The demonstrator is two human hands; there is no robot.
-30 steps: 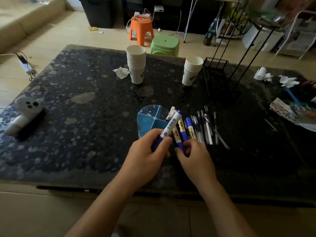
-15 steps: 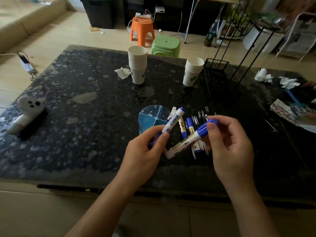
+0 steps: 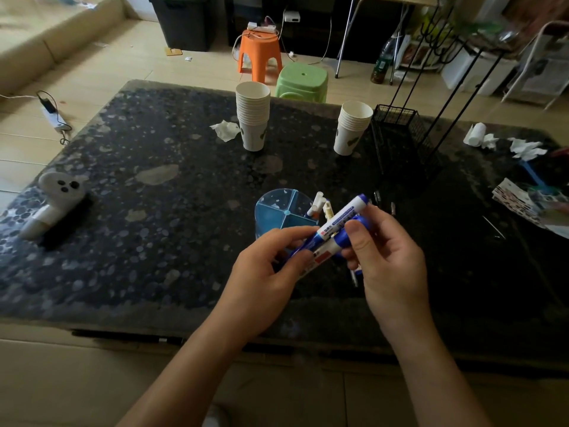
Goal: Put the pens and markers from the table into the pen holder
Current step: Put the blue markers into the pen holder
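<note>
Both hands meet over the near middle of the dark speckled table (image 3: 154, 211), just near of the pen holder (image 3: 278, 212). The left hand (image 3: 261, 272) pinches the lower end of a blue-and-white marker (image 3: 340, 218), which tilts up to the right, its blue cap farthest from the camera. The right hand (image 3: 386, 254) grips a second marker (image 3: 331, 246) at its blue cap, thumb pressed on top; this marker lies directly beneath the first, parallel and touching it. The pen holder is a clear blue round tub divided into wedge compartments; those in view appear unfilled. Two white pens (image 3: 320, 206) lie on the table just right of the holder. Further pens behind the right hand are mostly hidden. Two stacks of paper cups (image 3: 253, 118) stand on the far side.
</note>
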